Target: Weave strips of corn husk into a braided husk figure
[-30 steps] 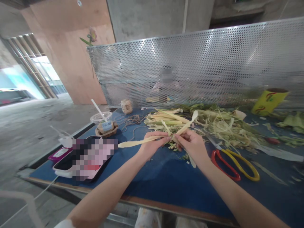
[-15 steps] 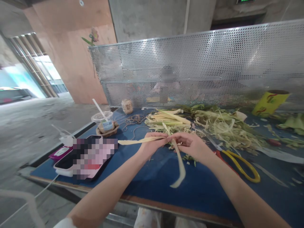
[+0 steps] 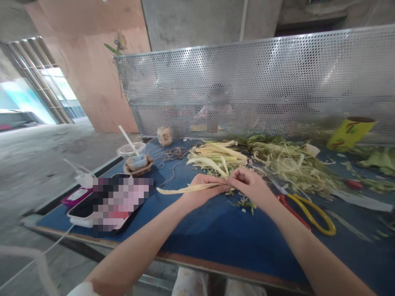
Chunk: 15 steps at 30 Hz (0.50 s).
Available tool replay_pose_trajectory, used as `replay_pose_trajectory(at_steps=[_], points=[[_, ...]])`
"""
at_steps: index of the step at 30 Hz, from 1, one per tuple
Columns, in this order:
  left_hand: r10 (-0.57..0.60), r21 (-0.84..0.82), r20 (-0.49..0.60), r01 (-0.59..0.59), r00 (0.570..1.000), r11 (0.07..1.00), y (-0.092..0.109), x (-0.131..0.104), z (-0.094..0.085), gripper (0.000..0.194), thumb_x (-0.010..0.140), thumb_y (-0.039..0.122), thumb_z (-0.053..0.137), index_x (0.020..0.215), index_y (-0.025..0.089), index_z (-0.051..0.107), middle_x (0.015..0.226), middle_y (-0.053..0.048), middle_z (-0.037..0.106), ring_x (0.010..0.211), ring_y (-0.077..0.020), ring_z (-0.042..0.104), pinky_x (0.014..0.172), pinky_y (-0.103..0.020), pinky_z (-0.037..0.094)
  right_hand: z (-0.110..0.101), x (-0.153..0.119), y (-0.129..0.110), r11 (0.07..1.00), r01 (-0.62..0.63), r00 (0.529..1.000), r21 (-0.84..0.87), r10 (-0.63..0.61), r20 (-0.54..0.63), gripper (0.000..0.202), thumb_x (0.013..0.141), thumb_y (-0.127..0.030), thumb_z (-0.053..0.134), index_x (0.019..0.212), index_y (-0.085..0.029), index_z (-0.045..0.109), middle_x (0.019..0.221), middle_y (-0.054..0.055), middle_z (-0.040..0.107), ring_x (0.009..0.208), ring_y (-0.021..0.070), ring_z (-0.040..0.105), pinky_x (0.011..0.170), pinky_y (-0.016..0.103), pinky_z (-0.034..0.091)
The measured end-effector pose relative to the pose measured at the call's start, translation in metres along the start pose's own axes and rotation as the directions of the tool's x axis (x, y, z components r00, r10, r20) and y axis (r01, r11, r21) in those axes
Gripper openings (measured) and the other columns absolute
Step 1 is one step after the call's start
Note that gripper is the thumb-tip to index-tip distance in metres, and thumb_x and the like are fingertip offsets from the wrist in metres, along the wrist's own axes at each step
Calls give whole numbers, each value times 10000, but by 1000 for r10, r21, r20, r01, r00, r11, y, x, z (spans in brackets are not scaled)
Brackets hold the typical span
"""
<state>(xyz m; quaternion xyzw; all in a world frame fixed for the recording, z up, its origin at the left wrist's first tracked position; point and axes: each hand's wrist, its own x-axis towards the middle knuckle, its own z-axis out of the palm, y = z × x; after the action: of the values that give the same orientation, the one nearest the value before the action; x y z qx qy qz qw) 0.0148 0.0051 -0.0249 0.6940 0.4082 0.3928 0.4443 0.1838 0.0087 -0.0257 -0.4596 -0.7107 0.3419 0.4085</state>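
My left hand (image 3: 205, 191) is closed on a pale, dry-looking husk strip (image 3: 175, 190), whose long end sticks out to the left. My right hand (image 3: 248, 181) meets it at the fingertips, pinching the same bunch of strips. More strip ends (image 3: 216, 164) stand up and away behind the fingers. The exact join between the fingers is hidden. Beyond the hands lies a bundle of pale yellow stalks (image 3: 220, 152), with green scraps (image 3: 243, 203) under and beside the right hand.
Scissors with red and yellow handles (image 3: 321, 218) lie right of my right forearm. A heap of husks (image 3: 286, 160) spreads behind. A lidded cup with a straw (image 3: 135, 158), twine (image 3: 173, 153) and a case (image 3: 83, 211) stand left. A perforated metal screen (image 3: 247, 90) borders the blue table (image 3: 216, 242).
The strip that hung down toward me between the hands now points up and away behind the fingers. My right fingers have closed in beside the left ones.
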Motion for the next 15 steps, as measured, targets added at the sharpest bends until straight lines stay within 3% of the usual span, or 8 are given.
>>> replay_pose_trajectory(at_steps=[5, 8, 10, 12, 15], points=[[-1, -69, 51, 4, 999, 998, 4, -2, 0, 212, 668, 309, 644, 783, 143, 710, 790, -61, 703, 758, -176, 631, 704, -240, 473, 0, 1, -1, 990, -134, 983, 37, 128, 131, 327, 741, -469, 500, 631, -162, 523, 563, -22, 497, 530, 105, 458, 507, 234, 350], [-13, -117, 47, 18, 999, 993, 6, -3, 1, 166, 653, 276, 658, 735, 141, 711, 760, -55, 699, 737, -159, 622, 705, -231, 465, 2, 2, 2, 989, -80, 995, 124, 72, 66, 263, 710, -426, 556, 736, -165, 571, 646, -4, 551, 590, 123, 508, 541, 243, 393], [-63, -156, 23, 66, 998, 986, 7, -3, 3, 156, 646, 272, 664, 689, 128, 707, 686, -53, 687, 642, -132, 594, 617, -217, 449, 4, 2, 4, 992, 22, 997, 128, -13, -71, 268, 688, -380, 600, 851, -169, 568, 713, 10, 565, 609, 132, 518, 532, 249, 413], [-124, -240, 9, 123, 992, 963, 7, -2, 5, 163, 642, 278, 669, 658, 118, 699, 627, -46, 666, 548, -100, 541, 517, -204, 400, 6, 1, 5, 988, 155, 966, 12, -149, -211, 270, 688, -325, 619, 902, -167, 573, 770, 33, 568, 607, 137, 513, 512, 258, 423], [-218, -411, 34, 212, 975, 887, 5, 0, 7, 155, 613, 264, 692, 619, 110, 675, 582, -36, 634, 532, -89, 518, 473, -197, 352, 6, -2, 2, 879, 403, 831, -256, -469, -300, 155, 726, -226, 601, 873, -180, 620, 864, 66, 578, 722, 167, 546, 622, 299, 464]])
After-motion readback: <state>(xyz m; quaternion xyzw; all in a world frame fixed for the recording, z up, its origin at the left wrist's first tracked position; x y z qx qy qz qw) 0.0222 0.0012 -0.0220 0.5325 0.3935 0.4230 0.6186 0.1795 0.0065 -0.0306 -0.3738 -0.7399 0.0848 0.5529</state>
